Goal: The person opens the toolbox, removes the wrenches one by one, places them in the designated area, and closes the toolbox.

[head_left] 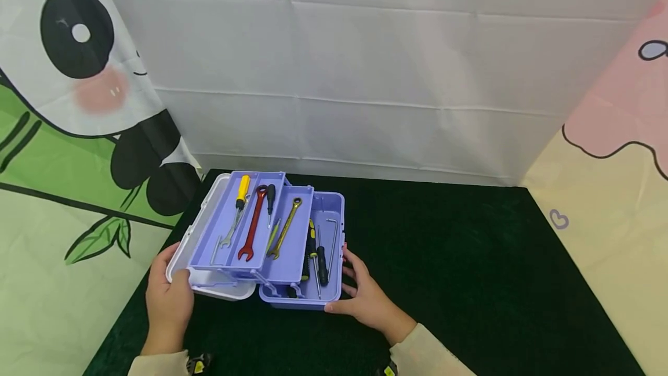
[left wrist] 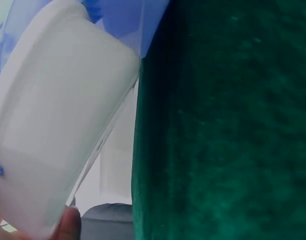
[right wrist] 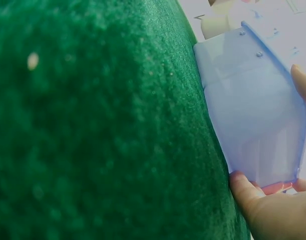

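Lavender toolbox [head_left: 327, 205] stands open on the dark green table [head_left: 459, 260], left of centre toward the back edge, its white lid [head_left: 202, 226] folded out to the left beneath the stepped trays. Left hand [head_left: 169, 300] grips the lid's front left corner, fingers curled around the outer edge and thumb on the near side; left wrist view shows the lid tilted, its outer side raised off the table. Right hand [head_left: 373, 300] holds the box's right end: fingers slightly spread along the side wall, thumb around the front corner; in the right wrist view a fingertip sits low, close to the tabletop. Upper tray [head_left: 266, 181], at left, carries a yellow-handled screwdriver [head_left: 242, 190], a silver wrench [head_left: 227, 239], a red wrench [head_left: 253, 225], a small black-handled screwdriver [head_left: 270, 196] and a thin L-shaped rod toward the front. Middle tray [head_left: 287, 271], one step lower, carries a gold combination wrench [head_left: 287, 226] with a slim green item [head_left: 273, 237] just beside it. Base compartment, at right, holds a yellow-and-black screwdriver [head_left: 312, 245], a black-handled screwdriver [head_left: 322, 266] and a bent metal rod [head_left: 333, 242]; other dark pieces there lie partly hidden by the middle tray. White cloth backdrop [head_left: 339, 62] behind, cartoon panda [head_left: 78, 33] at left, pink figure [head_left: 621, 109] at right.
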`<state>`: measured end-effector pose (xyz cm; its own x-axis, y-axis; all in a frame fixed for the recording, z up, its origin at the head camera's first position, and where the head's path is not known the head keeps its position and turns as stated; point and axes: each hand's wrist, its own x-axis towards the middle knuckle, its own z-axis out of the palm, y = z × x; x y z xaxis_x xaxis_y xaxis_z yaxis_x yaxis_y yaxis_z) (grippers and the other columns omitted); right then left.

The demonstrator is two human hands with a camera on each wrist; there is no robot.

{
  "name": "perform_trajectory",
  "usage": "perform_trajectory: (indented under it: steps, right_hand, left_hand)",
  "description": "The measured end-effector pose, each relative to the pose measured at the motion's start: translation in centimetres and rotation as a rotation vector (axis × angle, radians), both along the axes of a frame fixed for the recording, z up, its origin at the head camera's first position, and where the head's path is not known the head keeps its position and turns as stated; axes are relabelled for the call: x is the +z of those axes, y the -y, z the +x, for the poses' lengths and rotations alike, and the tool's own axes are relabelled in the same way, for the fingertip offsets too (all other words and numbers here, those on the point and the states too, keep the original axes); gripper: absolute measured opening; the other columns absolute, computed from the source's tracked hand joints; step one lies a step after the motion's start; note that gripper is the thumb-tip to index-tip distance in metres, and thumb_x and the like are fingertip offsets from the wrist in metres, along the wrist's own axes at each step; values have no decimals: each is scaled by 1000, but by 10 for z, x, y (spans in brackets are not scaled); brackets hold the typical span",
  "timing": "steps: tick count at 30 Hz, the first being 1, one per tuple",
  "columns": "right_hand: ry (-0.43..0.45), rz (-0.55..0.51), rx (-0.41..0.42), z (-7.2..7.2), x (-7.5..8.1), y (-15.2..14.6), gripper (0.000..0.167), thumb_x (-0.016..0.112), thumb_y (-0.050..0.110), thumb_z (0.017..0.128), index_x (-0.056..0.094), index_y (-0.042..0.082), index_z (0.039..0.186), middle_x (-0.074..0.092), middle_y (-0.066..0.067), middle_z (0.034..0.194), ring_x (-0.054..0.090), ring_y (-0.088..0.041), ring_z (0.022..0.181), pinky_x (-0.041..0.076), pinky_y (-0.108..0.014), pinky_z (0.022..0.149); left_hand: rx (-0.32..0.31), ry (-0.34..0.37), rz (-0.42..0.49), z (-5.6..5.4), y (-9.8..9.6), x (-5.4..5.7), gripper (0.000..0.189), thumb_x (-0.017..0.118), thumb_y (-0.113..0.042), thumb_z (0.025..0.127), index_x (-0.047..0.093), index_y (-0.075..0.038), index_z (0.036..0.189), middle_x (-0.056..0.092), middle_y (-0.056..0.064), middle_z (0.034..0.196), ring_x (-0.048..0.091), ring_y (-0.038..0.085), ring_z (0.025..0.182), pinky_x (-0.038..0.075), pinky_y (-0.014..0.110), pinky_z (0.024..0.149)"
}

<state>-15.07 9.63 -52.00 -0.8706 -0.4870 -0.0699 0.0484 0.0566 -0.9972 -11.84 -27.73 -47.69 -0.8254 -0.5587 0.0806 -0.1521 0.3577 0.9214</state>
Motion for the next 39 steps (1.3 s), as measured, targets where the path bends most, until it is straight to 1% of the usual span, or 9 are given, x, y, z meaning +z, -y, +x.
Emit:
perform_trajectory:
  steps: [4,9,11,15,20,23,29,33,39]
  right_hand:
    - [-4,10,-4,0,2,0,114,88,17,83,10,26,165,10,-8,169,23,-37,152,36,-50,116]
    - [0,16,-6,1,5,1,115,89,17,83,9,25,165,10,-9,169,23,-38,152,36,-50,116]
    - [-2,15,-7,1,5,1,115,89,16,83,9,24,165,10,-9,169,23,-38,152,37,-50,116]
    - [-11,18,-14,2,5,1,115,89,15,82,10,24,165,10,-9,169,25,-38,151,37,-49,115]
    - [-12,17,-18,1,3,2,114,89,15,82,10,25,165,10,-8,169,25,-38,151,37,-50,115]
    - [-15,16,-15,1,2,3,114,89,16,83,10,26,165,9,-8,169,25,-37,151,37,-50,115]
    - [-11,13,-17,1,0,4,116,90,17,81,10,26,165,10,-7,169,26,-36,151,38,-48,115]
    - [4,5,-16,2,0,4,118,90,16,80,10,26,165,10,-7,170,25,-36,152,38,-47,115]
    - [-7,-5,-15,4,2,6,116,89,15,82,9,25,165,8,-9,169,24,-38,152,37,-50,115]
  left_hand:
    - [21,80,-38,-1,6,-7,53,43,-34,109,38,-13,158,40,17,159,40,42,137,29,67,115]
    - [13,181,-97,-2,11,-15,69,49,-52,105,37,-9,157,41,23,156,42,47,131,33,70,107]
    - [-12,222,-124,-2,13,-17,70,50,-51,105,37,-6,157,41,27,155,42,48,131,33,70,106]
    - [-67,266,-168,-4,14,-19,74,52,-47,104,34,1,156,37,32,156,35,52,141,27,70,112]
    - [-109,328,-165,-6,16,-17,92,56,-58,100,21,1,161,30,34,159,29,55,143,24,74,112]
    - [-187,361,-196,-6,18,-14,101,61,-61,96,15,1,163,24,34,161,25,56,145,22,75,112]
    - [-388,362,-261,-4,25,-8,103,63,-65,94,18,-6,164,28,31,160,37,51,135,26,77,108]
    - [-459,336,-228,0,31,-7,103,66,-62,94,13,-11,166,26,30,161,35,52,135,27,80,105]
    - [-534,252,-195,7,35,-10,110,78,-46,92,4,-16,167,26,30,159,39,53,132,35,78,101]
